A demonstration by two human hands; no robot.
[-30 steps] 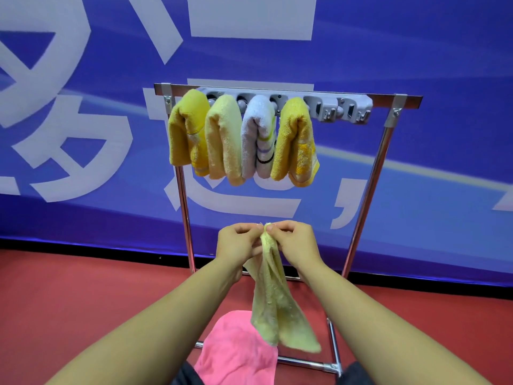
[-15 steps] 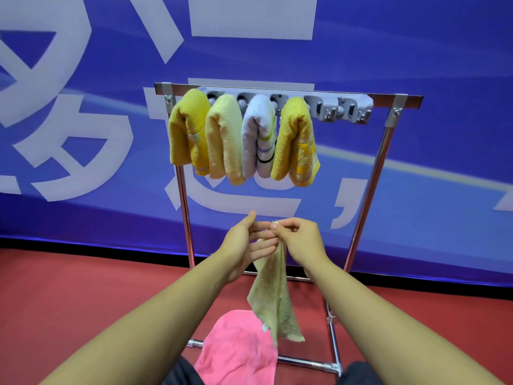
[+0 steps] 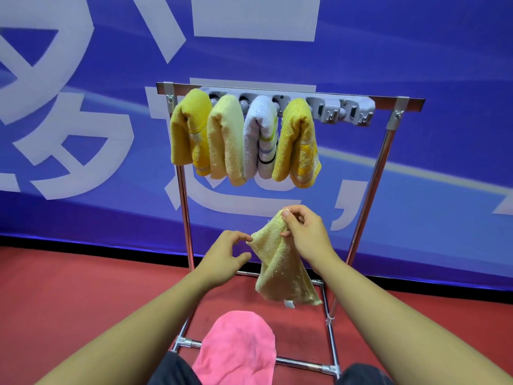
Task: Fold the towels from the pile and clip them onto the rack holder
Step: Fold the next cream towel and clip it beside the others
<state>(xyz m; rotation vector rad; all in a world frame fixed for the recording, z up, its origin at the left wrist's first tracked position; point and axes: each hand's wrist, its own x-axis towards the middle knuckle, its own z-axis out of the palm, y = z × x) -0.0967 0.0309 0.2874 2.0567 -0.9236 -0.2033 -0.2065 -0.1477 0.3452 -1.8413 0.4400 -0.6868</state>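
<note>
My right hand (image 3: 306, 234) pinches the top corner of a pale yellow towel (image 3: 280, 269), which hangs in loose folds in front of the rack. The curled fingertips of my left hand (image 3: 226, 257) touch the towel's left corner, with the thumb apart from it. Above, the grey clip holder (image 3: 345, 110) on the rack's top bar carries several folded towels: deep yellow (image 3: 187, 129), pale yellow (image 3: 224, 137), white striped (image 3: 259, 134) and another deep yellow one (image 3: 295, 140). The two clips at its right end hold nothing. A pink towel (image 3: 238, 348) lies below, near my knees.
The metal rack (image 3: 370, 187) stands on a red floor (image 3: 69, 295) against a blue banner wall (image 3: 416, 51). Its base bars run around the pink towel, and its posts stand left and right of my hands.
My left hand has let go of the towel's top and dropped down-left to its side corner. The right hand has lifted the top slightly, and the towel has spread wider.
</note>
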